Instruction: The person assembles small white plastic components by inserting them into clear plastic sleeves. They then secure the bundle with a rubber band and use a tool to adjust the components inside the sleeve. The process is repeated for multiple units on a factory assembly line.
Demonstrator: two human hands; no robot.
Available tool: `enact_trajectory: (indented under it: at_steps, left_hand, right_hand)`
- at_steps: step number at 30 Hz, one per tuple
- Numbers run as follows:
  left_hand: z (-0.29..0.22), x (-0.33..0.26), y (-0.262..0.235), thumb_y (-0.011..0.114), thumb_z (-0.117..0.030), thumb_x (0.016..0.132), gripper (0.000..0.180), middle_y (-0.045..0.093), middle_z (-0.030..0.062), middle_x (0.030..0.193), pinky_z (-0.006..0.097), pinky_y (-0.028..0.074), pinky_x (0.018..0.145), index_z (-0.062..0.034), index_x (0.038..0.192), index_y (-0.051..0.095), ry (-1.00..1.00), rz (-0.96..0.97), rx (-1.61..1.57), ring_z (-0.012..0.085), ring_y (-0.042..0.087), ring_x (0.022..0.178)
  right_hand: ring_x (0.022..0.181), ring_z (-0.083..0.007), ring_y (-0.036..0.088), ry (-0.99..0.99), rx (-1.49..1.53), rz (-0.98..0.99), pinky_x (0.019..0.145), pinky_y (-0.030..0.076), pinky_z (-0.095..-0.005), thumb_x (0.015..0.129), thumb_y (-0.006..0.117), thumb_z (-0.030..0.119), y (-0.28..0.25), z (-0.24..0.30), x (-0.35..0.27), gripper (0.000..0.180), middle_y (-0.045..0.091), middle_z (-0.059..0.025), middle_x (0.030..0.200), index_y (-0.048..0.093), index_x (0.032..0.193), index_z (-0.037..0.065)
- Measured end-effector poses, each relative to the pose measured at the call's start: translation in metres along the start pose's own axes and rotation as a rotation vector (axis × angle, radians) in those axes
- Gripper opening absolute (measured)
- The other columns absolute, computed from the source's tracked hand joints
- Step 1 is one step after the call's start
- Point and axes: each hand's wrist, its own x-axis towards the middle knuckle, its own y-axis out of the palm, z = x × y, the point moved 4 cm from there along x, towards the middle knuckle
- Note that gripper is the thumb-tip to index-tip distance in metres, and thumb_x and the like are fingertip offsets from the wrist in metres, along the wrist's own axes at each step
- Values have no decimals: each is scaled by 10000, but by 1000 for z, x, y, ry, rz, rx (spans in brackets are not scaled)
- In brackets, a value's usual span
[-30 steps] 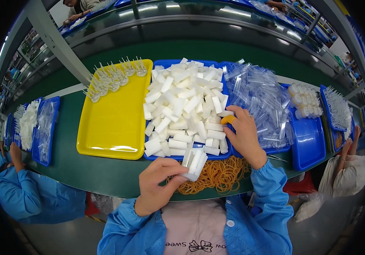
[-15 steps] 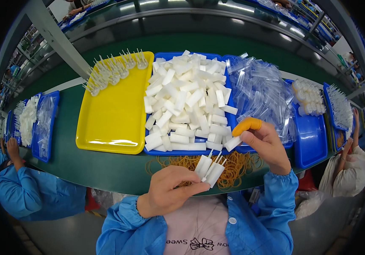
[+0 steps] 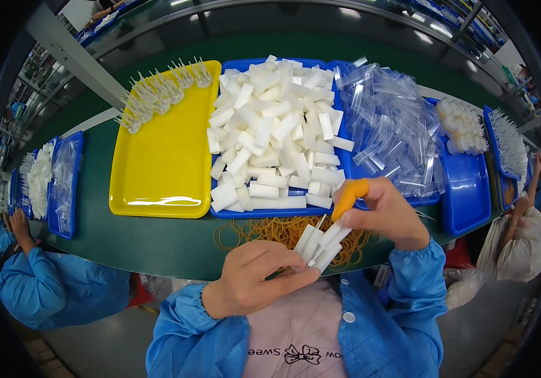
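Observation:
My left hand (image 3: 255,277) pinches a small white holder with thin prongs at its base. White foam blocks (image 3: 309,239) sit on some of its prongs. Closed on another white foam block (image 3: 337,232), my right hand (image 3: 389,214) has an orange cover on one finger. That block lines up with the holder's prongs; whether a prong is inside it I cannot tell. Brown rubber bands (image 3: 264,230) lie in a loose heap just beyond both hands. Past them is a blue tray (image 3: 258,213) piled with white foam blocks (image 3: 273,129).
To the left, a yellow tray (image 3: 160,157) carries several clear pronged holders (image 3: 173,88). Clear plastic sleeves (image 3: 396,126) fill a tray on the right. Farther right are another blue tray (image 3: 466,189) and white parts (image 3: 462,123). Co-workers sit at both sides; a metal post (image 3: 78,57) rises at left.
My right hand has brought its foam block down and left onto the pronged holder. My left hand still grips the holder, now tilted more. The view has shifted slightly.

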Motion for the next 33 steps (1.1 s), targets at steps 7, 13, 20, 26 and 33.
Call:
enact_trajectory:
  at_steps: [7,13,20,26,33]
  left_hand:
    - [1,-2,-6,727,-40,579,307,605,49,822,252,463,527,-80,884,729,-78,-26,-92,178,591,658]
    - [1,-2,-4,717,-26,606,331,603,76,819,256,471,530,-70,934,723,-110,-133,-112,185,600,653]
    - [1,-12,1,751,-55,617,333,587,89,874,266,488,570,-65,947,708,-88,-137,-97,202,605,693]
    - [26,-13,12,882,-187,592,857,397,98,1229,322,484,810,-21,1282,402,-522,-6,-634,192,542,1009]
    - [36,-24,25,696,34,736,577,501,134,1213,315,480,857,-17,1241,422,-736,-247,-1022,209,580,1025]
  right_hand:
    - [673,-154,531,-247,-443,-116,717,408,-294,791,694,165,23,22,-12,113,585,-43,689,670,806,56]
    - [639,-216,518,-404,-573,-194,707,391,-327,773,692,166,31,32,-17,108,568,-59,653,665,792,63]
    - [601,-216,539,-123,-304,-84,609,404,-313,791,683,171,37,12,-11,134,599,-69,664,653,812,42]
    - [629,-204,529,-331,-501,-199,663,392,-316,785,684,189,37,24,-11,128,560,-37,645,659,848,80]
    - [753,-210,577,-298,-640,-430,708,422,-333,778,668,140,-2,38,-15,210,628,-64,836,653,975,66]
